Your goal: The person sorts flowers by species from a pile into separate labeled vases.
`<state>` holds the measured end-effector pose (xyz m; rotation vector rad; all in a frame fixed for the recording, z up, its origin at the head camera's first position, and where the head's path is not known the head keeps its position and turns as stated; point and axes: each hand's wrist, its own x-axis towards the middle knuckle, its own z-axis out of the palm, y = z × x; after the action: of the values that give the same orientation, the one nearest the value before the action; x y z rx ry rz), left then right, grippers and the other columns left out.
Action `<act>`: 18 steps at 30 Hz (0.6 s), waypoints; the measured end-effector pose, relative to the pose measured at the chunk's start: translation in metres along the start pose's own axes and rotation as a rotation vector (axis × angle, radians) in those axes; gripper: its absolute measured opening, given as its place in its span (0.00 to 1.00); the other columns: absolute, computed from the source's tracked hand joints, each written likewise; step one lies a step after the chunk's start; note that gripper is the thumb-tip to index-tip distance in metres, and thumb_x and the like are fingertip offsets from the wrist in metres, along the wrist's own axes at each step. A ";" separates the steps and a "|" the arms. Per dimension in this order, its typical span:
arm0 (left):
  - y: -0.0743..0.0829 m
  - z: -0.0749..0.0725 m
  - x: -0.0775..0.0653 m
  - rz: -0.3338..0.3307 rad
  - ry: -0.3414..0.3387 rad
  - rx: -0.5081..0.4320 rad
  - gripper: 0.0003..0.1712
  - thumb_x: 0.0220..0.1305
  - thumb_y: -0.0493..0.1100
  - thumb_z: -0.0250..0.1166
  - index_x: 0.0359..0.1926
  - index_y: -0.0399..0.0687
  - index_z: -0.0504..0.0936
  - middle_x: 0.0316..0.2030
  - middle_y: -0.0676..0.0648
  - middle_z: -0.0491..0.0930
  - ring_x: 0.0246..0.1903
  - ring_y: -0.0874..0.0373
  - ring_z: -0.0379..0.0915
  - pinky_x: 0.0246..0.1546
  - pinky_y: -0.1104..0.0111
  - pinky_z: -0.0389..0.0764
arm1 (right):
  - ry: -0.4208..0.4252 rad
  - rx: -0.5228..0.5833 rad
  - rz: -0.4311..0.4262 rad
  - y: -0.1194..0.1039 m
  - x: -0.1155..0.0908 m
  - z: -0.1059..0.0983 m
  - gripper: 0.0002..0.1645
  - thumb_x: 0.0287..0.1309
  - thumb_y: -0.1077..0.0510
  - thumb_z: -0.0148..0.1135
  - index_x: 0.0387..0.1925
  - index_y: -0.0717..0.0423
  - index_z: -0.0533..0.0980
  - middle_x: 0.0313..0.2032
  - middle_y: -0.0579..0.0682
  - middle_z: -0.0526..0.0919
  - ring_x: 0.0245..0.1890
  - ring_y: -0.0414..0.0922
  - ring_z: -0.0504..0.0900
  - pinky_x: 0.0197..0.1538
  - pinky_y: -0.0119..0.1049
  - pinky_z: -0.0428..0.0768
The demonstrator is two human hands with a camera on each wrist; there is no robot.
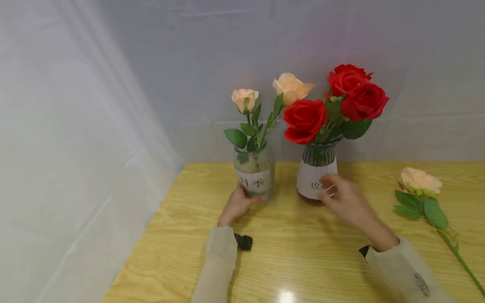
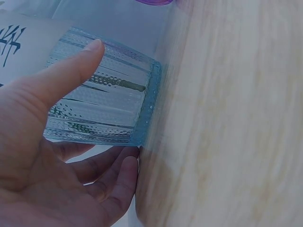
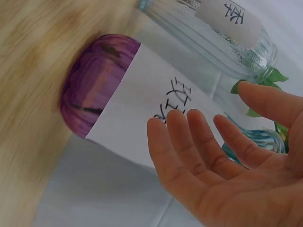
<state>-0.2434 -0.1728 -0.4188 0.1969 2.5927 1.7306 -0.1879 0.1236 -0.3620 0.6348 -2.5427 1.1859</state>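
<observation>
My left hand [image 1: 237, 205] holds the low part of a clear ribbed glass vase [image 1: 270, 162], which stands on the table. Across its front lies the thumb [image 2: 78, 66], while the other fingers reach round the side. Two peach roses [image 1: 245, 101] with green leaves stand in this vase, and a white label with dark characters wraps it. Close in front of a second vase [image 3: 90, 90], purple at the base with a white label, my right hand [image 1: 346, 200] hangs with loosely bent fingers and nothing in it. Red roses [image 1: 305, 120] fill that vase.
A loose peach rose [image 1: 420, 181] with a long green stem lies on the right of the wooden table [image 1: 288, 256]. White cloth [image 1: 189, 84] hangs behind the table and down its left side. Black straps show at both sleeve cuffs.
</observation>
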 end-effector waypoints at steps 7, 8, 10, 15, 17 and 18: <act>0.001 -0.001 0.000 -0.003 -0.002 0.017 0.55 0.58 0.37 0.76 0.78 0.37 0.51 0.73 0.35 0.61 0.73 0.42 0.55 0.73 0.53 0.55 | -0.038 -0.030 0.067 0.011 -0.010 -0.013 0.18 0.60 0.70 0.66 0.51 0.75 0.74 0.43 0.69 0.82 0.40 0.63 0.83 0.43 0.58 0.82; 0.000 -0.001 0.000 -0.001 -0.003 0.015 0.55 0.58 0.37 0.76 0.78 0.37 0.51 0.73 0.35 0.61 0.73 0.42 0.55 0.73 0.53 0.55 | -0.040 -0.036 0.073 0.012 -0.011 -0.015 0.19 0.60 0.70 0.66 0.51 0.75 0.74 0.43 0.70 0.82 0.40 0.63 0.83 0.42 0.58 0.82; 0.000 -0.001 0.000 0.002 -0.004 0.014 0.55 0.58 0.37 0.76 0.78 0.36 0.51 0.73 0.35 0.61 0.73 0.42 0.55 0.73 0.53 0.55 | -0.045 -0.053 0.080 0.015 -0.012 -0.018 0.19 0.60 0.69 0.67 0.51 0.75 0.74 0.43 0.70 0.82 0.39 0.63 0.83 0.42 0.58 0.82; 0.000 0.000 0.000 0.004 -0.006 -0.001 0.55 0.59 0.37 0.76 0.78 0.37 0.50 0.74 0.35 0.60 0.73 0.42 0.54 0.73 0.53 0.54 | -0.053 -0.088 0.103 0.022 -0.017 -0.025 0.21 0.62 0.67 0.67 0.52 0.75 0.74 0.46 0.72 0.81 0.40 0.64 0.83 0.42 0.59 0.82; 0.001 0.000 -0.001 0.005 -0.006 -0.005 0.55 0.59 0.37 0.76 0.78 0.37 0.50 0.74 0.35 0.60 0.73 0.42 0.54 0.73 0.52 0.54 | -0.048 -0.092 0.104 0.024 -0.019 -0.026 0.21 0.61 0.67 0.67 0.52 0.76 0.74 0.46 0.73 0.81 0.39 0.64 0.83 0.41 0.58 0.82; 0.001 -0.001 -0.001 0.006 -0.006 -0.005 0.55 0.58 0.37 0.76 0.78 0.37 0.50 0.74 0.35 0.60 0.73 0.42 0.54 0.73 0.52 0.54 | -0.046 -0.094 0.103 0.025 -0.021 -0.027 0.21 0.61 0.68 0.67 0.53 0.76 0.73 0.46 0.73 0.81 0.39 0.64 0.83 0.40 0.58 0.82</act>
<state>-0.2425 -0.1731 -0.4179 0.2099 2.5863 1.7351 -0.1809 0.1645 -0.3698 0.5209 -2.6807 1.0880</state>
